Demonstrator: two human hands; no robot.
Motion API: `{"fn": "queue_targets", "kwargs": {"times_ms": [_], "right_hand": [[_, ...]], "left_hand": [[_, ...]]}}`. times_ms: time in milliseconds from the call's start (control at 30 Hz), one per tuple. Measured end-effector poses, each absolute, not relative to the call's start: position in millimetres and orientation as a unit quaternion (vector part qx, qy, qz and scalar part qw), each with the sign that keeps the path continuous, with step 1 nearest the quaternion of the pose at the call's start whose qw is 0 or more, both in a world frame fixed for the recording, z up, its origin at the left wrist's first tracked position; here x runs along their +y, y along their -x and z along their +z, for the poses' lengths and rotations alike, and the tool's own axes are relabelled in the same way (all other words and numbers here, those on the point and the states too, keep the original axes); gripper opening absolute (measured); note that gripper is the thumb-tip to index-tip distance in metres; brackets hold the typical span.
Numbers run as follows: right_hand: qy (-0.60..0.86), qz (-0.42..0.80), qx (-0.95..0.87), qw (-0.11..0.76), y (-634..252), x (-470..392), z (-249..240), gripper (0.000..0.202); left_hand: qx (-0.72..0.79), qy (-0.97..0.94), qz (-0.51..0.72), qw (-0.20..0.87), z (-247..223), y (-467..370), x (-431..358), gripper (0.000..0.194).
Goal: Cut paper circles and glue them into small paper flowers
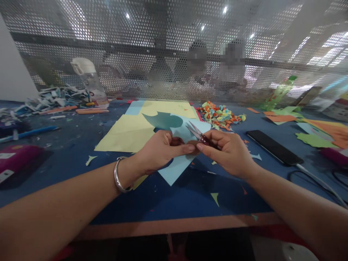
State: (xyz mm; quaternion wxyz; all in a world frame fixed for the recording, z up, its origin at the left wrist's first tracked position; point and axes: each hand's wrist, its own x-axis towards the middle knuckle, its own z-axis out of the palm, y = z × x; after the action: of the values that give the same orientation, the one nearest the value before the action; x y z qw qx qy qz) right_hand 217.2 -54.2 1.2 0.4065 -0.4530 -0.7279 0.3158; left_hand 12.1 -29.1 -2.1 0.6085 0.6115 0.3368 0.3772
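Observation:
My left hand (pixel 160 150), with a silver bangle on its wrist, pinches a light blue sheet of paper (pixel 175 170) between thumb and fingers. The sheet has cut, curving edges, and a darker teal flap of it curls up to the left. My right hand (pixel 227 150) is closed on a small pair of scissors (pixel 198 133) with dark red handles. Their blades are parted and point up and left over the paper. Both thumbs almost meet at the paper's near side. Yellow paper sheets (pixel 123 136) lie on the table beneath and behind.
A pile of small coloured paper pieces (pixel 219 114) lies behind my right hand. To the right are a black phone (pixel 274 146) on a cable, a green bottle (pixel 282 92) and paper offcuts (pixel 312 139). A clear bottle (pixel 92 83) and a purple case (pixel 17 159) stand left. A perforated metal screen (pixel 160 76) closes the back.

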Motion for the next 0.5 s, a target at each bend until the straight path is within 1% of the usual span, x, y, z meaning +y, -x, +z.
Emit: {"fn": "queue_targets", "kwargs": {"times_ms": [133,167,200,300,400,500], "right_hand": [[0.448,0.348,-0.684,0.459,-218,-53,3,0.024],[0.448,0.36,-0.667,0.474,-219,-53,2,0.024],[0.445,0.372,-0.651,0.489,-220,-52,2,0.025],[0.429,0.393,-0.624,0.521,-222,-50,-2,0.027],[0.418,0.389,-0.62,0.538,-222,-50,-4,0.027],[0.413,0.389,-0.62,0.541,-219,-53,-4,0.026]], "left_hand": [[0.368,-0.494,0.388,0.685,3,-13,-30,0.014],[0.36,-0.47,0.387,0.707,3,-12,-30,0.01],[0.338,-0.458,0.384,0.727,2,-12,-30,0.012],[0.248,-0.46,0.378,0.764,-3,-12,-31,0.033],[0.239,-0.513,0.409,0.715,-5,-17,-36,0.041],[0.292,-0.564,0.468,0.615,-1,-23,-47,0.039]]}}
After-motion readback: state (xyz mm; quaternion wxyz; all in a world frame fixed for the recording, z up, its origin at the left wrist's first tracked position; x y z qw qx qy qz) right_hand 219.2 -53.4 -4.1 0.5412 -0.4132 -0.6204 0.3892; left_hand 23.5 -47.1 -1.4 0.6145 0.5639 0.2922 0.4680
